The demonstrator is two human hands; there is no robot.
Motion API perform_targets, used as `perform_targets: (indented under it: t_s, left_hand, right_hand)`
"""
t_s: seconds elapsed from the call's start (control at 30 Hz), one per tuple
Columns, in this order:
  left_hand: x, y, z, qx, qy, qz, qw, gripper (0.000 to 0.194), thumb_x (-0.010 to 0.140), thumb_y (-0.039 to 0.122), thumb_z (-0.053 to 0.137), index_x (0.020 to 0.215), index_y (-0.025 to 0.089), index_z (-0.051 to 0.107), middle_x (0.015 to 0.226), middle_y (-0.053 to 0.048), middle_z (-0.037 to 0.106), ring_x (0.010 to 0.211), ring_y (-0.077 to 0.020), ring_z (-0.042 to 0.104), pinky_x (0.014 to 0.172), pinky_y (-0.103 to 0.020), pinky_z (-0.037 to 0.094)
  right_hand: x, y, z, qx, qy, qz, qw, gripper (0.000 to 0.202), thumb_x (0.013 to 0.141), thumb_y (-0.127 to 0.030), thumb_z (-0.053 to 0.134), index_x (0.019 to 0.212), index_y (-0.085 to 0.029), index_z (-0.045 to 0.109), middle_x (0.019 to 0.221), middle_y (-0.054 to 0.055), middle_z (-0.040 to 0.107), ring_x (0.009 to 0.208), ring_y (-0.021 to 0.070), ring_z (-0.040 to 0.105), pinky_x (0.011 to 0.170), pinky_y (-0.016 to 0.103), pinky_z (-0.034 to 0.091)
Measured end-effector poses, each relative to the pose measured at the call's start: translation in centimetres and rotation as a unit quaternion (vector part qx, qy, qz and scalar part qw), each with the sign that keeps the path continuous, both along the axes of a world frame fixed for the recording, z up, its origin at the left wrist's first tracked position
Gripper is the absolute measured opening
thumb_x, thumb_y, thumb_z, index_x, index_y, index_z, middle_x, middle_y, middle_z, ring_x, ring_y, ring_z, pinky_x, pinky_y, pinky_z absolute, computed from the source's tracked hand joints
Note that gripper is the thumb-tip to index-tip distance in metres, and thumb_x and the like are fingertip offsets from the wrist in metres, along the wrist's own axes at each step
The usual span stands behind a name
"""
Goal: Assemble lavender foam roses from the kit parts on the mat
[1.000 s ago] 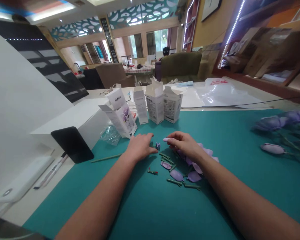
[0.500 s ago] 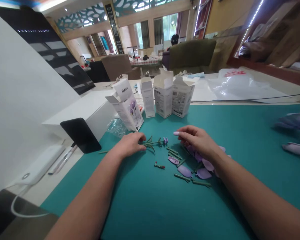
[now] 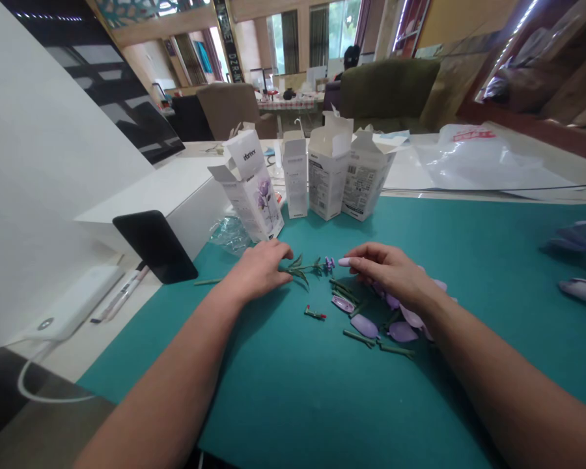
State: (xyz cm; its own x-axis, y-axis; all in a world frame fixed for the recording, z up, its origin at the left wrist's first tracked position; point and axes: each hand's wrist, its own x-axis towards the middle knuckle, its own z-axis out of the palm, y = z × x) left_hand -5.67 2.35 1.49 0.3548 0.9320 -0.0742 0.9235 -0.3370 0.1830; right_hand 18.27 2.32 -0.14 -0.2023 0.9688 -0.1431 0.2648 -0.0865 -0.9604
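My left hand point(image 3: 264, 269) hovers over an artificial flower stem point(image 3: 303, 267) with green leaves and a small purple tip. Its thumb and fingers are spread apart around the stem, whose tail end shows left of the wrist. My right hand point(image 3: 388, 267) pinches a pale lilac petal point(image 3: 344, 262) just right of the purple tip. Beneath that hand lies a pile of lilac petals point(image 3: 403, 331), partly hidden by the wrist. Short green stem pieces point(image 3: 359, 337) are scattered beside it, with a small green and red piece point(image 3: 315, 313) to their left.
White cardboard boxes point(image 3: 295, 176) stand open behind my hands on the green mat point(image 3: 312, 404). A clear plastic wrapper point(image 3: 229, 236) and a black tablet-like panel point(image 3: 155, 246) are at left. Purple flower heads point(image 3: 583, 236) lie far right. Pens point(image 3: 122, 296) rest at the left edge.
The view has tilted slightly downward. The gap between my left thumb and fingers has widened around the stem. My right hand keeps its pinch, now closer to the purple tip.
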Motion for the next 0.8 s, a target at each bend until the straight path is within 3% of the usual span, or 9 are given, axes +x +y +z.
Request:
perform_targets:
  t_s: [0.1,0.2,0.37,0.43,0.5,0.57,0.67,0.73,0.8]
  left_hand:
    - [1.7,-2.2,1.2,-0.028,-0.019,-0.103,0.994,0.019,0.079,0.022,0.062,0.097,0.020,0.061,0.102,-0.004,0.061,0.094,-0.0208,0.056,0.073,-0.028,0.040]
    - [3.2,-4.0,0.9,-0.066,-0.001,-0.163,0.984,0.015,0.079,0.022,0.064,0.094,0.021,0.063,0.099,-0.003,0.060,0.086,-0.0189,0.059,0.066,-0.026,0.040]
    - [3.9,-4.1,-1.3,-0.076,0.004,-0.151,0.986,0.011,0.080,0.024,0.064,0.090,0.021,0.065,0.099,-0.003,0.059,0.080,-0.0184,0.059,0.062,-0.026,0.039]
    - [3.9,-3.8,-1.8,-0.086,-0.042,-0.140,0.986,0.006,0.080,0.022,0.063,0.084,0.019,0.065,0.096,-0.003,0.060,0.079,-0.0174,0.058,0.064,-0.027,0.039]
    - [3.9,-3.5,-1.7,-0.118,-0.146,-0.118,0.975,0.004,0.079,0.020,0.061,0.082,0.018,0.064,0.089,-0.003,0.061,0.078,-0.0166,0.058,0.067,-0.027,0.040]
    - [4.1,-3.4,-1.4,-0.195,-0.298,-0.080,0.931,0.008,0.079,0.023,0.059,0.083,0.017,0.062,0.083,-0.002,0.063,0.074,-0.0150,0.058,0.066,-0.026,0.041]
    - [4.8,-3.5,-0.6,-0.323,-0.495,-0.013,0.806,0.018,0.076,0.032,0.062,0.084,0.016,0.061,0.082,-0.003,0.067,0.065,-0.0119,0.058,0.060,-0.024,0.040]
    - [5.3,-3.7,-0.2,-0.367,-0.565,0.023,0.738,0.024,0.071,0.034,0.069,0.083,0.015,0.062,0.081,-0.004,0.069,0.061,-0.0104,0.059,0.058,-0.023,0.040]
    - [5.8,-3.8,0.0,-0.392,-0.598,0.049,0.697,0.027,0.067,0.034,0.074,0.082,0.014,0.064,0.077,-0.005,0.069,0.059,-0.0095,0.059,0.056,-0.022,0.040]
  right_hand:
    - [-0.1,-0.3,0.4,0.001,-0.001,0.003,1.000,0.033,0.063,-0.045,0.073,0.079,-0.018,0.066,0.058,-0.004,0.054,0.050,0.0086,0.045,0.044,0.022,0.031]
    - [-0.3,-0.5,0.8,0.011,0.010,0.004,1.000,0.034,0.063,-0.047,0.073,0.078,-0.017,0.066,0.059,-0.003,0.055,0.051,0.0091,0.046,0.046,0.023,0.034]
    - [-0.4,-1.1,0.8,0.028,0.031,0.018,0.999,0.035,0.064,-0.047,0.074,0.079,-0.017,0.068,0.062,-0.002,0.058,0.053,0.0098,0.048,0.049,0.024,0.037]
    - [-0.2,-1.7,0.7,0.033,0.044,0.020,0.998,0.035,0.063,-0.047,0.075,0.080,-0.017,0.068,0.062,-0.002,0.058,0.054,0.0100,0.049,0.051,0.025,0.039]
    - [0.2,-2.5,0.9,0.033,0.050,0.019,0.998,0.036,0.062,-0.048,0.076,0.080,-0.017,0.068,0.061,-0.002,0.058,0.054,0.0100,0.049,0.052,0.025,0.039]
    - [0.6,-3.4,1.1,0.032,0.051,0.015,0.998,0.037,0.062,-0.048,0.076,0.079,-0.017,0.068,0.061,-0.003,0.057,0.054,0.0097,0.048,0.052,0.025,0.040]
    - [1.4,-4.8,1.5,0.040,0.062,0.003,0.997,0.036,0.064,-0.049,0.074,0.077,-0.017,0.067,0.061,-0.003,0.055,0.053,0.0094,0.047,0.051,0.024,0.040]
    - [1.8,-5.6,1.7,0.045,0.073,-0.011,0.996,0.035,0.066,-0.049,0.072,0.079,-0.018,0.066,0.062,-0.003,0.054,0.052,0.0093,0.046,0.049,0.024,0.039]
    - [2.2,-6.2,1.7,0.047,0.084,-0.027,0.995,0.035,0.068,-0.050,0.070,0.082,-0.018,0.066,0.061,-0.003,0.054,0.051,0.0094,0.045,0.048,0.024,0.038]
